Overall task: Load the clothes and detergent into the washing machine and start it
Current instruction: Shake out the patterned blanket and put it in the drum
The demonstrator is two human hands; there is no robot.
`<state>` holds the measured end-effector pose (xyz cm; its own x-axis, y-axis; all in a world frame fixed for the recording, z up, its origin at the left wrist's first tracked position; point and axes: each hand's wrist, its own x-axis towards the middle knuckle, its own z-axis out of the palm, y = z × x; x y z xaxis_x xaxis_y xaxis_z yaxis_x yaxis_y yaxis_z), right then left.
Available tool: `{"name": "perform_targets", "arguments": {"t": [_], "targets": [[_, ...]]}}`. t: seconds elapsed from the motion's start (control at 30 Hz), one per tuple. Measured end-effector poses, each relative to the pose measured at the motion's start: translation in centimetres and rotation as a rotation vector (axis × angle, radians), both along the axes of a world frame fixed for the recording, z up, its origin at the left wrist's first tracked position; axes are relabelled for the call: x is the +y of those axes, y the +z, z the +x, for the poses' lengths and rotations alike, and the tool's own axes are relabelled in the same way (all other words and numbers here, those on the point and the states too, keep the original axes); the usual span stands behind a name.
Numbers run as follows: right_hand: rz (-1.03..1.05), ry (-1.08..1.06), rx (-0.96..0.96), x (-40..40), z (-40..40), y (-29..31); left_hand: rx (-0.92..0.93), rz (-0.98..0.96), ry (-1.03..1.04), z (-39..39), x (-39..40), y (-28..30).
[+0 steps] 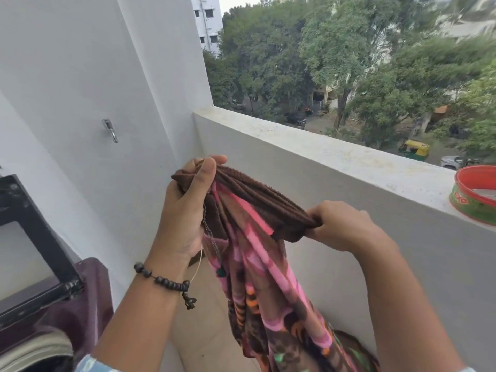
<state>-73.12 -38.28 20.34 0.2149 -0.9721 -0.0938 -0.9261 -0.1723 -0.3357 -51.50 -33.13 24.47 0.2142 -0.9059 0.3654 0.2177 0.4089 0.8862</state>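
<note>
Now both hands raised w/ towel (257, 237): left hand (185, 208) grips bunched edge, right hand (341, 226) pinches other end.

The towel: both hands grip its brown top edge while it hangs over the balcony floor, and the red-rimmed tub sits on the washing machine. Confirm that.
One thing is wrong. The head view shows the red-rimmed tub sitting on the balcony ledge, not on the washing machine. The rest holds: the left hand and right hand grip the towel by its brown top edge, and it hangs over the balcony floor.
</note>
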Motion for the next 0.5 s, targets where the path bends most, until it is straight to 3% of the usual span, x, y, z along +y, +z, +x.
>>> {"name": "perform_targets", "arguments": {"t": [0.07, 0.13, 0.27, 0.4, 0.5], "targets": [[-0.113, -0.036, -0.103, -0.3, -1.1, 0.3, -0.045, -0.008, 0.125, 0.7, 0.0, 0.4], [-0.354, -0.094, -0.365, -0.6, -2.0, 0.4, -0.046, -0.001, 0.196, 2.0, -0.2, 0.5], [-0.767, -0.256, -0.715, -0.7, -2.0, 0.8, 0.009, 0.031, 0.182, 2.1, -0.4, 0.1], [-0.674, -0.277, -0.772, -1.7, -2.3, -0.1, 0.201, 0.044, 0.179, 1.9, -0.4, 0.2], [-0.546, -0.17, -0.912, -1.9, -2.5, -0.2, 0.228, 0.07, 0.101, 1.7, -0.4, 0.2]]}}
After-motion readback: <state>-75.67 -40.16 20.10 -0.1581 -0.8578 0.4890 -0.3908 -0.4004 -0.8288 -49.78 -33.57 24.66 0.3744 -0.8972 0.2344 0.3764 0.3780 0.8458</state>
